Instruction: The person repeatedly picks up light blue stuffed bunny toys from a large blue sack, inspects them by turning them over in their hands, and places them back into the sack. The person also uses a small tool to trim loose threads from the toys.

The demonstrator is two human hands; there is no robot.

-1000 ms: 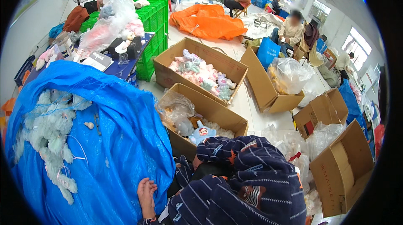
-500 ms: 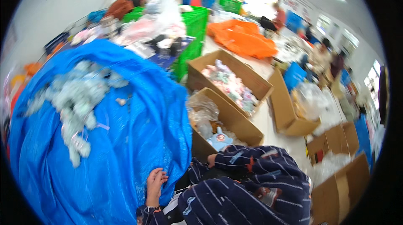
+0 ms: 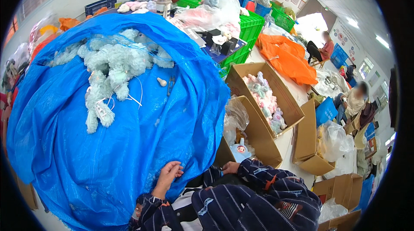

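Observation:
My left hand (image 3: pixel 169 176) lies on the near edge of a big blue tarp (image 3: pixel 129 153), fingers loosely bent and nothing visible in them. At my lap, my right hand (image 3: pixel 230 167) rests near the edge of a cardboard box (image 3: pixel 258 138); its fingers are mostly hidden. Shaggy pale blue-green plush toys (image 3: pixel 114 60) are heaped on the tarp's far part, with thin white straps hanging from some. Beside them lie a small object with a rounded pale end (image 3: pixel 161 82) and thread snips (image 3: pixel 171 86).
Another box (image 3: pixel 295 112) holds pastel plush toys. Green crates (image 3: pixel 250 30) and a table with plastic bags (image 3: pixel 215 11) stand beyond the tarp. An orange sheet (image 3: pixel 286 58) spreads farther off. People sit at the right and one stands at the back.
The view has swung left, so the surroundings sit farther right and the plush heap shows more fully. Both hands stay in about the same places, and the left fingers look slightly more bent.

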